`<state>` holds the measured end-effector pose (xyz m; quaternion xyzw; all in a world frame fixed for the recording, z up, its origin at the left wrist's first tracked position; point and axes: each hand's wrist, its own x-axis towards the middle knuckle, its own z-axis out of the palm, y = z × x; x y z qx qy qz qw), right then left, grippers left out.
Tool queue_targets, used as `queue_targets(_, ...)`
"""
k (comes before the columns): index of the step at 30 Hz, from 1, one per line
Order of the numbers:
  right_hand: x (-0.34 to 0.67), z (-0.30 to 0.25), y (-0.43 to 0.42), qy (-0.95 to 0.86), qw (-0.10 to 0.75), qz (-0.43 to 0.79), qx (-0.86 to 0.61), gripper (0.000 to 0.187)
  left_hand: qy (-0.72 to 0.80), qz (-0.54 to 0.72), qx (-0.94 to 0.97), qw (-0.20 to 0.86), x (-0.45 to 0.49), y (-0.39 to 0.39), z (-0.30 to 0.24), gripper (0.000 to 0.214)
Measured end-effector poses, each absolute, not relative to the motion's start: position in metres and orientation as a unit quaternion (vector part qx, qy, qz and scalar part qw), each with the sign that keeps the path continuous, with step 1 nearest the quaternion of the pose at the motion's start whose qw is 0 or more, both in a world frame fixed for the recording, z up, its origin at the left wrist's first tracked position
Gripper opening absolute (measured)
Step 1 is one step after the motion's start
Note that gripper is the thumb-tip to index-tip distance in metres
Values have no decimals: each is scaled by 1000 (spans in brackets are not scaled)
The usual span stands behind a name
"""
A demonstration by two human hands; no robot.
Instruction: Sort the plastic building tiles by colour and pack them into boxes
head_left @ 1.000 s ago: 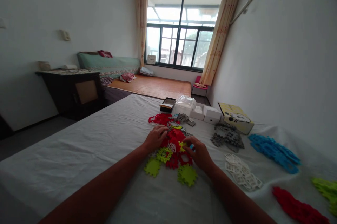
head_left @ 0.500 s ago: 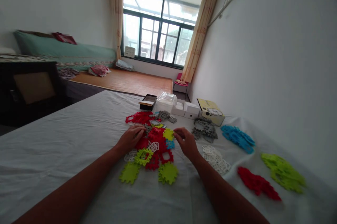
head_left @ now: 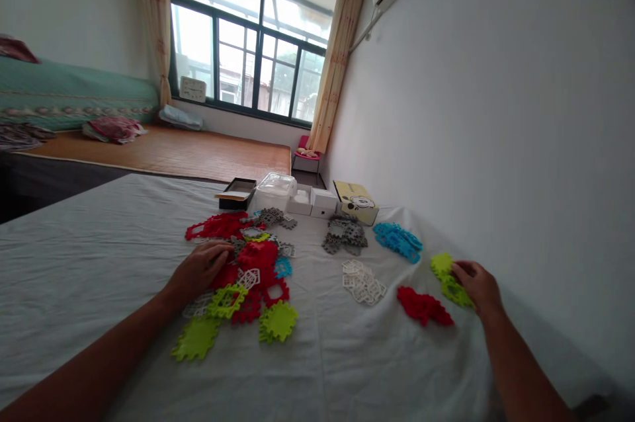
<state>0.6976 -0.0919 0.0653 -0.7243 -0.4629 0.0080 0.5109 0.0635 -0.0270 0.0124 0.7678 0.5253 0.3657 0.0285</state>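
My right hand (head_left: pixel 479 284) pinches a yellow-green interlocking plastic piece (head_left: pixel 440 264) at its edge. It is over the yellow-green pile (head_left: pixel 456 292) on the right. My left hand (head_left: pixel 203 266) rests at the left side of the mixed pile, touching the red pieces (head_left: pixel 258 255); its fingers are loosely bent and the tips partly hidden. In that pile also lie a yellow-green frame piece (head_left: pixel 227 301), a white lattice piece (head_left: pixel 249 278) and a blue piece (head_left: pixel 283 267). Solid yellow-green pieces (head_left: pixel 278 321) lie at its near edge.
Sorted piles of grey (head_left: pixel 344 235), blue (head_left: pixel 398 241), white (head_left: pixel 363 282) and red pieces (head_left: pixel 424 307) lie to the right. Behind stand a black box (head_left: pixel 237 194), a clear plastic container (head_left: pixel 274 192), white boxes (head_left: pixel 324 202) and a yellow box (head_left: pixel 356 202). A wall borders the right side.
My right hand has moved from the mixed pile to the yellow-green pile on the right, carrying a yellow-green piece. My left hand has stayed at the mixed pile. The view has turned right.
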Motion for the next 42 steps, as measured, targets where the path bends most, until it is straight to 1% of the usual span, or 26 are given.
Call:
queue_targets(2,725,62,-104,-439,472,-35,-764,33,522,365,771,25,63,-24,10,41)
queue_targets(4,725,66,-109,-427,427,-106,-790,35,520,367,771,22,63,-22,8,40)
queue_targets(6,698,79,-104,-453,404,-156,-779,41,519,370,770,20,64,-23,8,40)
queue_targets(7,675,87,-100,-487,411,-148,-756,43,520,371,769,19,65,-24,9,39)
queue_targets(8,646,95,-94,-535,421,-115,-724,43,521,373,767,19,66,-26,10,39)
queue_targets(10,576,109,-85,-641,422,6,-641,41,522,375,765,21,69,-32,12,36)
queue_targets(12,502,114,-83,-751,357,121,-543,36,516,374,770,31,71,-37,14,34)
queue_targets(13,467,113,-84,-791,320,158,-497,34,514,379,769,35,72,-38,15,33)
queue_targets(16,390,94,-93,-867,223,224,-385,30,519,386,761,42,73,-42,16,32)
queue_targets(18,365,75,-97,-888,188,232,-349,38,522,389,758,45,74,-43,16,31)
queue_targets(20,357,57,-98,-901,174,221,-329,58,521,392,757,47,75,-44,16,30)
queue_targets(21,358,50,-99,-907,171,217,-319,68,519,392,758,49,76,-44,16,30)
queue_targets(22,360,45,-99,-912,167,217,-307,73,517,392,759,52,76,-43,15,30)
queue_targets(23,363,42,-99,-914,164,220,-299,73,515,392,761,53,76,-43,15,30)
queue_targets(25,369,38,-97,-910,166,235,-298,61,509,390,765,56,77,-42,14,30)
queue_targets(28,374,37,-92,-884,192,270,-329,40,501,390,771,57,78,-42,14,31)
queue_targets(31,374,35,-88,-861,208,294,-359,32,496,383,777,54,79,-45,15,30)
queue_targets(33,375,33,-86,-851,222,289,-377,31,496,380,779,55,80,-48,16,29)
queue_targets(39,381,28,-80,-814,300,253,-427,36,509,391,765,60,80,-50,18,29)
queue_targets(42,386,26,-74,-769,316,300,-467,41,512,388,764,56,77,-50,19,28)
